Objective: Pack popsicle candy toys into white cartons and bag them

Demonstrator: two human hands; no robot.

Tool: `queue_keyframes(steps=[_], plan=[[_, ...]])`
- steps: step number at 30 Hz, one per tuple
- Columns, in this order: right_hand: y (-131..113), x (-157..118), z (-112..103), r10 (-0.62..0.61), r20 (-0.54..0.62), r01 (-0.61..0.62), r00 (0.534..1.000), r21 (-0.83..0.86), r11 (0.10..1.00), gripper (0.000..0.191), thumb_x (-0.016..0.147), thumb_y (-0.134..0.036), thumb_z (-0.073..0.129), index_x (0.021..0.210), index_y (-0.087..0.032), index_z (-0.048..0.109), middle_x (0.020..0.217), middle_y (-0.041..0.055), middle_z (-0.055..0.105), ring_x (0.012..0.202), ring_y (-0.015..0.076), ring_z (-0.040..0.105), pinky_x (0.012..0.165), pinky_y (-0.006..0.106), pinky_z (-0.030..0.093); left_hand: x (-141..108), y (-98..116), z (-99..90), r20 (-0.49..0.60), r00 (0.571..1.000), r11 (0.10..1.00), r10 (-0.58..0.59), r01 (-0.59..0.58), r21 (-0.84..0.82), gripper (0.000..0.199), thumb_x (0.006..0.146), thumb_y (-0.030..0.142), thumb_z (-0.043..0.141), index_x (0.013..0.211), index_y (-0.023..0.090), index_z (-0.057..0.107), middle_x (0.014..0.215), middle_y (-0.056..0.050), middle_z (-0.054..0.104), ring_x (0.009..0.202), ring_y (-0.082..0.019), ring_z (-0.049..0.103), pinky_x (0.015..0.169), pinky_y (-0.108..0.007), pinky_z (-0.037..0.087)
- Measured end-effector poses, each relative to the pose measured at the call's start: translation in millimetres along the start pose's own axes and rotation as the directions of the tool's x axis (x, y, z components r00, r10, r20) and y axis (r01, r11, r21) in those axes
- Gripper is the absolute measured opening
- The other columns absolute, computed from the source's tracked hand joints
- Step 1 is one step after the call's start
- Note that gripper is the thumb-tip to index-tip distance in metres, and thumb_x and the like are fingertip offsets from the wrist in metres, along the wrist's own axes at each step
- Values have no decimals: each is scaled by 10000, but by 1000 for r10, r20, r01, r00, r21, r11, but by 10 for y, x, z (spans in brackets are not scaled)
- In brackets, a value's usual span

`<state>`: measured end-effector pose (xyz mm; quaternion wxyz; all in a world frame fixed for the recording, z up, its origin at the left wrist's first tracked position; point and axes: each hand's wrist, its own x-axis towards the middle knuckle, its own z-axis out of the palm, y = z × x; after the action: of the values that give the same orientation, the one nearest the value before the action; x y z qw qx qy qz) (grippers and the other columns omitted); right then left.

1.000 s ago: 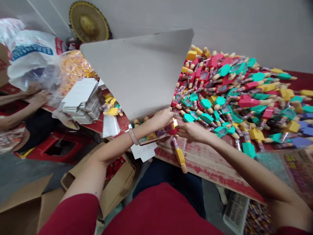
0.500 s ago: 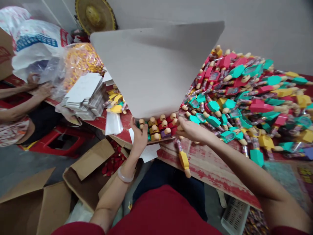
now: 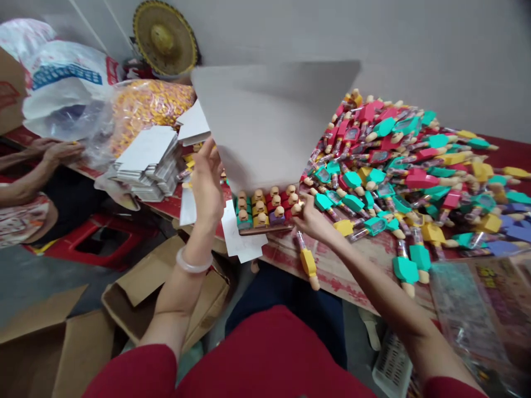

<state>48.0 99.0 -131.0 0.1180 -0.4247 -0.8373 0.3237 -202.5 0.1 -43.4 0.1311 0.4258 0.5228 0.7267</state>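
Observation:
An open cardboard box (image 3: 265, 228) with a tall raised pale lid (image 3: 269, 121) stands at the table's front edge. Inside it, toy tubes with tan knob tops (image 3: 260, 207) stand upright in green, yellow, red and purple rows. My left hand (image 3: 208, 182), a pale bangle on its wrist, is raised beside the lid's left edge, fingers loosely apart; whether it touches the lid is unclear. At the box's front right corner, my right hand (image 3: 310, 218) has its fingers closed on the side. A yellow toy tube (image 3: 307, 260) lies just below that hand.
A large heap of colourful toy tubes (image 3: 398, 171) covers the table's right. To the left are stacked white flat cartons (image 3: 145, 160) and a bag of orange pieces (image 3: 153, 108). Open brown cartons (image 3: 87, 348) sit on the floor. Another person's hands (image 3: 58, 152) are at far left.
My left hand has left the box's front left corner and risen to the left of the lid. The lid now looks narrower and its top lower. My right hand stays at the right corner.

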Motion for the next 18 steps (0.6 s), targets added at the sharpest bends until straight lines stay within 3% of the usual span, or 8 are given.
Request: queue_keyframes(steps=[4,6,8,10,12,13,16,18], plan=[[333,-339,-496,38,131,-82,991,352,933,590,973,-608,395,1364,-185,526,1011,125,726,808,271,680,691,374,536,-491,181,-506,365,929,963,-52,-49,264,541,871,772,559,859,235,624,1159,-101,665,1228,-288,623,1151,-517,445],[501,-553,-621,10,254,-114,967,397,911,668,985,-678,281,1252,-181,638,980,129,727,795,266,675,675,373,531,-981,27,-776,372,910,850,-184,-43,525,670,659,731,812,1069,241,609,1440,-134,525,1399,-355,489,1172,-548,420],[589,-696,-563,-68,392,-88,917,367,926,622,980,-658,356,1253,-178,643,987,118,726,801,246,669,689,357,528,-1414,-213,-944,288,889,737,-355,76,671,765,710,659,809,1269,224,522,1483,-170,488,1414,-363,475,1171,-563,414],[589,-703,-343,-121,450,-4,885,268,963,513,924,-516,564,1311,-180,582,1036,104,720,840,232,661,719,337,520,-1658,-449,-978,396,734,715,-551,172,677,580,852,589,701,1269,226,526,1345,-140,615,1258,-315,610,1081,-497,505],[540,-579,-45,-82,377,53,923,87,995,443,879,-337,604,1285,-167,554,1040,107,710,858,235,652,739,337,504,-1689,-639,-913,507,604,710,-615,146,689,324,951,496,590,1126,223,597,1151,-104,704,1087,-286,682,987,-450,550],[514,-487,102,-49,289,54,956,-11,998,366,886,-284,561,1230,-162,564,1027,115,704,863,243,650,748,344,496,-1645,-716,-863,512,605,692,-609,90,716,250,972,452,558,1035,217,616,1081,-100,715,1031,-283,691,955,-442,555],[478,-221,415,-30,-23,25,999,-204,979,236,934,-214,425,1112,-179,577,1057,148,688,941,274,655,784,360,484,-1440,-891,-726,378,790,542,-483,-69,837,174,979,350,536,906,207,602,1029,-116,699,988,-285,688,906,-432,556],[501,-127,495,-57,-136,20,989,-256,966,243,956,-218,387,1109,-187,572,1095,177,683,990,292,654,790,362,483,-1339,-967,-674,342,844,477,-413,-119,871,154,982,313,526,901,204,598,1041,-132,693,1008,-296,688,891,-429,559]])
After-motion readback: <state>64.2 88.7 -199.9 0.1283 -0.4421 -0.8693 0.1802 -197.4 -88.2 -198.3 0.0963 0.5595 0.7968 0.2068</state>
